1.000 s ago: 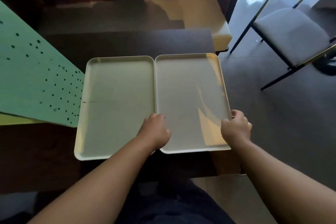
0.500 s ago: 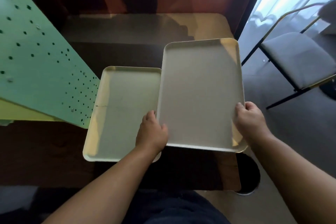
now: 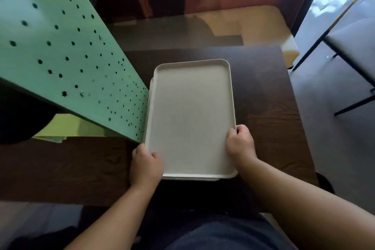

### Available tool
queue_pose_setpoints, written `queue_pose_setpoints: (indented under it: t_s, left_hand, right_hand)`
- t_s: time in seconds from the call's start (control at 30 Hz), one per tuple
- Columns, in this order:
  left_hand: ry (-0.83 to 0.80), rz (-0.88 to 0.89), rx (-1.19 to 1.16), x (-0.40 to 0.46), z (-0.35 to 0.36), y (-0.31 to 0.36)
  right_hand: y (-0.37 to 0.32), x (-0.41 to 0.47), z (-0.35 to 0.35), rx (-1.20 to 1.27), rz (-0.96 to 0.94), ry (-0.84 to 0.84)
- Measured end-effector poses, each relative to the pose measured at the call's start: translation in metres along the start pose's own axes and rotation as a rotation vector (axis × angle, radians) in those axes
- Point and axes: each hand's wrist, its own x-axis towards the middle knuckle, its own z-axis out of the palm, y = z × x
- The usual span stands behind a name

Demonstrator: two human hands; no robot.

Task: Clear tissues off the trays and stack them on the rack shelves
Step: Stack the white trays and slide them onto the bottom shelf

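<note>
Two pale cream trays lie stacked on the dark wooden table [image 3: 263,95]. The top tray [image 3: 190,115] covers the bottom tray [image 3: 147,119] almost fully; only a thin strip of the lower rim shows at the left and near edges. My left hand [image 3: 145,165] grips the near left corner of the top tray. My right hand [image 3: 240,142] grips its right rim. No tissue shows on either tray.
A green perforated rack panel [image 3: 67,57] slants along the left, touching the trays' left edge. A yellow-green surface [image 3: 65,126] shows under it. A black-legged chair [image 3: 353,50] stands at the right. A tan bench [image 3: 261,26] lies beyond the table.
Both hands lifted the right tray, carried it left and set it on top of the left tray. The view has shifted toward the green panel.
</note>
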Motion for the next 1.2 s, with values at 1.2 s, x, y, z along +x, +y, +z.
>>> queue_pose_setpoints:
  t_s: [1.2]
  left_hand:
    - [-0.082,-0.031,-0.366,0.016,-0.063,-0.016]
  right_hand:
    - [-0.029,-0.011,-0.019,0.015,0.195,-0.151]
